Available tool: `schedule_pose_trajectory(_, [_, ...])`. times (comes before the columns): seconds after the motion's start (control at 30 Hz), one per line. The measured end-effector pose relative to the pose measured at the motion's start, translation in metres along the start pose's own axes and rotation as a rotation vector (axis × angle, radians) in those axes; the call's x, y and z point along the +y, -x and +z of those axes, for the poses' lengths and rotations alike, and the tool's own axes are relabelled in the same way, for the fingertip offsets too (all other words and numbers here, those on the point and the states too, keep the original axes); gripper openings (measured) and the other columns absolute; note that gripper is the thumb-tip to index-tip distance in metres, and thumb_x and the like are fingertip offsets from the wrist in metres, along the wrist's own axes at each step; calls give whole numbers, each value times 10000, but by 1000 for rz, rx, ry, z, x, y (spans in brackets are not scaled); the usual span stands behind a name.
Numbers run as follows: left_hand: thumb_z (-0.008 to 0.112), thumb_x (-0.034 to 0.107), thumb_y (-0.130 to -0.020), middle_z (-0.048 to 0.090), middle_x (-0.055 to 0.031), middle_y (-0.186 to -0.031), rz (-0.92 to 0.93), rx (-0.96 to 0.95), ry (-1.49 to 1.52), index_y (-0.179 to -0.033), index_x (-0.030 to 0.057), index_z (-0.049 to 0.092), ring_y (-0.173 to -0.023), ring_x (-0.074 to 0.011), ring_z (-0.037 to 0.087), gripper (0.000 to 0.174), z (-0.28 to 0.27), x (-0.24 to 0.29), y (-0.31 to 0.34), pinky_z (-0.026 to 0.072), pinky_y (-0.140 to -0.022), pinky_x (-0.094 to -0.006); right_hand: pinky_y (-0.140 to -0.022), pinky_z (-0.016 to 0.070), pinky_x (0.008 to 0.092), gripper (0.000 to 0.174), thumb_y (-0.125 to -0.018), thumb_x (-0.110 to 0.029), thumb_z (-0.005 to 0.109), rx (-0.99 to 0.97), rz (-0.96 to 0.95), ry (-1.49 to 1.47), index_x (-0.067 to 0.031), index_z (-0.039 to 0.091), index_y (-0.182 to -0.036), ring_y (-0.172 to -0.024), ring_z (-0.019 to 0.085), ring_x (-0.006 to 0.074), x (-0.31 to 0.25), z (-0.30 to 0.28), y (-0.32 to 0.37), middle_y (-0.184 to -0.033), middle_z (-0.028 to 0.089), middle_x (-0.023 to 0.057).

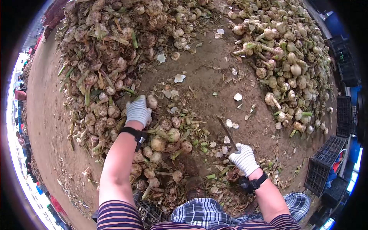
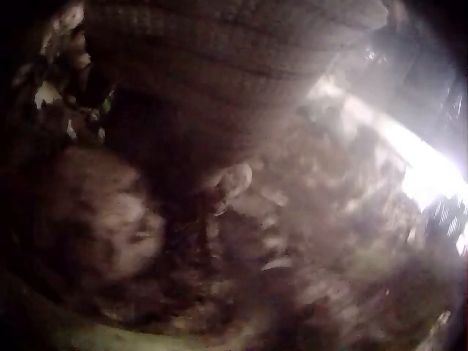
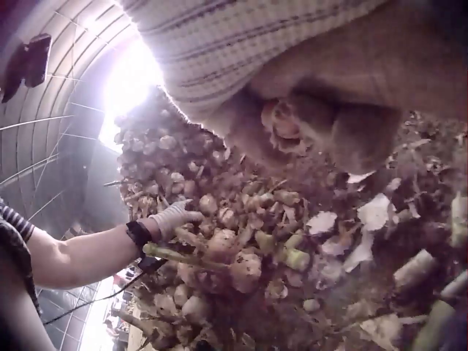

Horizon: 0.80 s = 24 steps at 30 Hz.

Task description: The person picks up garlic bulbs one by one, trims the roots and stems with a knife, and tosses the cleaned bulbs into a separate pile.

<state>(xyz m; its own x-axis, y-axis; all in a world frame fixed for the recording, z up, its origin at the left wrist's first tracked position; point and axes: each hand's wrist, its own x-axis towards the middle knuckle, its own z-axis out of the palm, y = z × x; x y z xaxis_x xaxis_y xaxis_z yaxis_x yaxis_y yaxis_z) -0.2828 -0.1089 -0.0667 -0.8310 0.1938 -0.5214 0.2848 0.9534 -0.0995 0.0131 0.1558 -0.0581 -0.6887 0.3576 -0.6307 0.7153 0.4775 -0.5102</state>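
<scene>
My left hand [image 1: 138, 111], in a striped white glove, reaches into the left part of the garlic pile beside a bulb [image 1: 151, 101]. Seen from the right wrist, this hand [image 3: 175, 218] has its fingers stretched toward the bulbs; their undersides are hidden. A large blurred bulb [image 2: 102, 212] lies close below the glove [image 2: 212, 66] in the left wrist view. My right hand [image 1: 244, 159] grips a knife [image 1: 227, 132] by its handle, the long thin blade pointing up and left over the ground. The right glove [image 3: 241, 44] fills the top of the right wrist view.
A big garlic heap [image 1: 103, 50] rises at the upper left, another heap [image 1: 291, 65] at the upper right. Cut stems and white scraps [image 1: 179, 78] litter the dirt floor [image 1: 203, 88]. Black crates [image 1: 326, 165] stand at the right edge. Plaid-covered legs [image 1: 199, 212] are at the bottom.
</scene>
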Motion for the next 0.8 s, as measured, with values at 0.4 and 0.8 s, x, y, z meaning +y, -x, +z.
schedule_pose_trajectory(0.4, [741,64,-732,588,-37,-1101,262,-574,1699,-1276,54,431,-967,-123,573,626,25,56,113,496,-844,-265,-536,475,426,101,-704,-196,574,106,-505,262,-106,587,-749,-601,599,356,-86,-28,12,-617,592,147])
schedule_pose_trajectory(0.8, [437,517,-927,599,-92,-1078,12,-1162,2640,-1154,64,528,-1005,-218,564,515,43,85,136,424,-968,-429,-525,467,404,128,-668,-198,614,48,-602,281,-108,631,-758,-597,589,342,-104,-23,27,-633,583,144])
